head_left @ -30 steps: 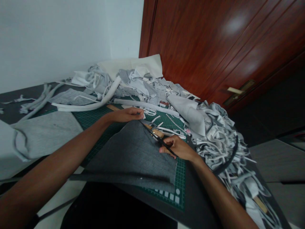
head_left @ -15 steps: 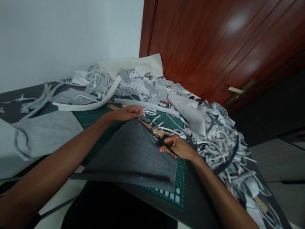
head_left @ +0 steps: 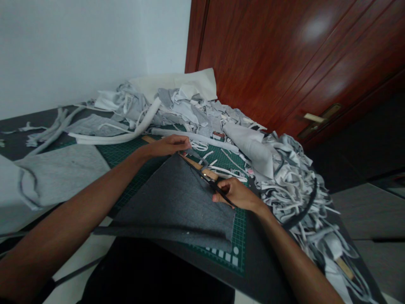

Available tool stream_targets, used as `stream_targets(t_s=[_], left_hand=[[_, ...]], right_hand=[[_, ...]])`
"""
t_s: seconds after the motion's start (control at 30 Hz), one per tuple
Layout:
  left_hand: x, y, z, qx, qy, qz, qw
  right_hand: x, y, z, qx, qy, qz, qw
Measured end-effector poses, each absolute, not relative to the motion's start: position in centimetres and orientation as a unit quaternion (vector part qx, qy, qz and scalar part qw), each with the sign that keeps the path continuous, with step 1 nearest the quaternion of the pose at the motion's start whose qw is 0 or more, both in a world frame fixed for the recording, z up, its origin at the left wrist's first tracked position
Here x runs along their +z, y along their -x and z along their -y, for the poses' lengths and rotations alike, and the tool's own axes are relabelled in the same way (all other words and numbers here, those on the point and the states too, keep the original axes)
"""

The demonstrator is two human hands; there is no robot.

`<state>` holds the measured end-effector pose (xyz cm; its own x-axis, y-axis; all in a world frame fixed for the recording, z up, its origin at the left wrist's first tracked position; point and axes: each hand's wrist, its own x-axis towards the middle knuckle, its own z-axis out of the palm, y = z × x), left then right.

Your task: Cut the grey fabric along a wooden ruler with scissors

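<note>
Right hand: the right hand (head_left: 238, 193) is closed around the handles of the black scissors (head_left: 211, 184), near the right edge of the cutting mat.
Scissors: the blades run up and left from the right hand along the right edge of the dark grey fabric (head_left: 177, 202); whether they are parted is hard to tell.
Left hand: the left hand (head_left: 167, 145) pinches the far corner of the dark grey fabric, fingers closed on it, close beyond the scissor tips.
Dark grey fabric: it lies flat on the green cutting mat (head_left: 238, 236) in the middle of the surface, its near edge folded over at the near edge of the surface.
Wooden ruler: a wooden ruler (head_left: 193, 164) lies on the mat just under and beside the scissors, partly hidden by the fabric and the blades.
Scrap heap: a big pile of white and grey fabric strips (head_left: 284, 181) crowds the right side of the surface, just beside the right hand, and spills toward the near right corner.
Far pile: more pale fabric offcuts (head_left: 177, 101) are heaped at the far edge, with a long white rolled strip (head_left: 139, 126) curving across the mat's far side.
Light grey fabric: a light grey fabric piece (head_left: 50, 173) lies on the left side of the surface, well apart from both hands.
Behind: a white wall (head_left: 79, 46) and a red-brown wooden door (head_left: 284, 55) with a brass handle (head_left: 314, 118).
</note>
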<state>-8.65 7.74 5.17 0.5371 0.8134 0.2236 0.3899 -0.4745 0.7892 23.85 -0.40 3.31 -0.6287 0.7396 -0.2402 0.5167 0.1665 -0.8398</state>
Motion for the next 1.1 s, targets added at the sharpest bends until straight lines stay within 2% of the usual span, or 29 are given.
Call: stream_targets(t_s=[0.37,0.57,0.7,1.1], left_hand=[[5.3,8.8,-8.0,0.307,-0.820,-0.352,0.331],[5.2,8.6,-7.9,0.300,-0.826,-0.349,0.325],[5.5,8.5,-7.5,0.297,-0.826,-0.346,0.331],[5.9,8.2,-7.2,0.264,-0.827,-0.358,0.344]], right_hand=[[3.1,-23.3,0.5,0.463,0.410,0.770,0.157],[2.9,-22.9,0.7,0.363,0.429,0.808,0.178],[2.2,-22.8,0.7,0.340,0.442,0.806,0.199],[2.2,-22.5,1.0,0.277,0.463,0.821,0.186]])
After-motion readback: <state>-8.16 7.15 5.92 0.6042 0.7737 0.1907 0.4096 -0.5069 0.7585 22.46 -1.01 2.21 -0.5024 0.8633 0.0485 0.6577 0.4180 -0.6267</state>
